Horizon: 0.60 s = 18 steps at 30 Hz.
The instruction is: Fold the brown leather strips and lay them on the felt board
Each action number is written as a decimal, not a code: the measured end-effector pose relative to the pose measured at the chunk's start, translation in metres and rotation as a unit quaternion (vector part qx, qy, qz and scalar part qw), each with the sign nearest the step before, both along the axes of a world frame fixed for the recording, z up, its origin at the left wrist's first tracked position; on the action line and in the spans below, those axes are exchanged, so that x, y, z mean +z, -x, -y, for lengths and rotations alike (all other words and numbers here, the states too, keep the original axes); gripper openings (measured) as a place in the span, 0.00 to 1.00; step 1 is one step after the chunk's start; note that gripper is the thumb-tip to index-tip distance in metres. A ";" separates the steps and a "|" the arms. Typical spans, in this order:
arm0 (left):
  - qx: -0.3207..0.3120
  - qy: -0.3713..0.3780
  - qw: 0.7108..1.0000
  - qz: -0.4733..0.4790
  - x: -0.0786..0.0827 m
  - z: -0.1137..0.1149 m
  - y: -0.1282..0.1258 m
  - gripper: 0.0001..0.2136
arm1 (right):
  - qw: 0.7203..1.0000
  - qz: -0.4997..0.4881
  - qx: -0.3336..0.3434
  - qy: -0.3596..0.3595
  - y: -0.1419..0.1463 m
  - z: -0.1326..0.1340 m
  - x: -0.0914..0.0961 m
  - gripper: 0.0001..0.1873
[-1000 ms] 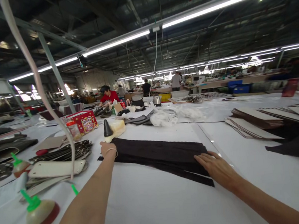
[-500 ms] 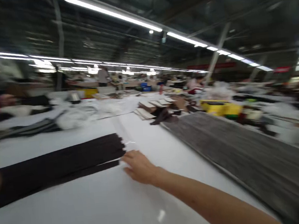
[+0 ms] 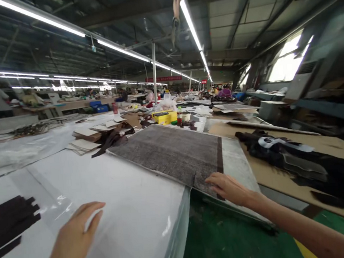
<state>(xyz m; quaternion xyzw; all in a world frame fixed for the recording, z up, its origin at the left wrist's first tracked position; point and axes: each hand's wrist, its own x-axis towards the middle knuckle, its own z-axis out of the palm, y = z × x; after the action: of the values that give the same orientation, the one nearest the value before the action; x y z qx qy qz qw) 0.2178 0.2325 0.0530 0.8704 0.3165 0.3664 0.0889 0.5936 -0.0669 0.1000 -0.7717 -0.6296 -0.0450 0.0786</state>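
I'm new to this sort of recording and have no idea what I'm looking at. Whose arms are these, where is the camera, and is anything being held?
There is no machine here: these are one person's bare hands. Every picture comes from a single camera worn on the head, looking forward and down.

The left hand is over the white table, fingers extended, with nothing visible in it. Farther left lie dark fabric pieces. The right hand is at the near edge of a grey-brown sheet; whether it grips it, I can't tell. Beyond are pale flat panels and a yellow box.
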 end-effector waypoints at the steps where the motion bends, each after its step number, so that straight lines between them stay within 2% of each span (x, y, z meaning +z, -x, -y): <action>1: -0.068 0.016 0.998 0.007 0.002 0.018 -0.024 0.14 | 1.000 0.002 -0.012 0.005 -0.011 0.015 -0.002 0.14; 3: -0.162 0.034 0.986 0.001 0.009 0.062 -0.077 0.13 | 1.000 0.003 -0.024 0.016 -0.021 0.037 -0.008 0.13; 6: -0.290 0.048 0.955 -0.036 0.017 0.131 -0.149 0.19 | 0.999 0.010 -0.023 0.026 -0.020 0.051 -0.016 0.13; 9: -0.359 0.057 0.930 -0.059 0.018 0.178 -0.203 0.24 | 0.999 0.025 -0.017 0.032 -0.016 0.053 -0.019 0.11; 11: -0.383 0.058 0.919 -0.071 0.013 0.194 -0.229 0.27 | 0.999 0.033 -0.009 0.037 -0.016 0.052 -0.019 0.09; 13: -0.393 0.057 0.914 -0.081 0.005 0.200 -0.248 0.29 | 0.998 0.039 0.001 0.042 -0.018 0.052 -0.020 0.08; 18: -0.394 0.059 0.912 -0.100 -0.015 0.202 -0.268 0.30 | 0.997 0.049 0.015 0.050 -0.027 0.052 -0.022 0.05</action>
<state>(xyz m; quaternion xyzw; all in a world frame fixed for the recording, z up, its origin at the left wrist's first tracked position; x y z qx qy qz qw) 0.4860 0.0307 0.0381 0.9497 -0.0235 0.1937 0.2448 0.6201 -0.1190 0.0779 -0.7618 -0.6459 -0.0495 0.0097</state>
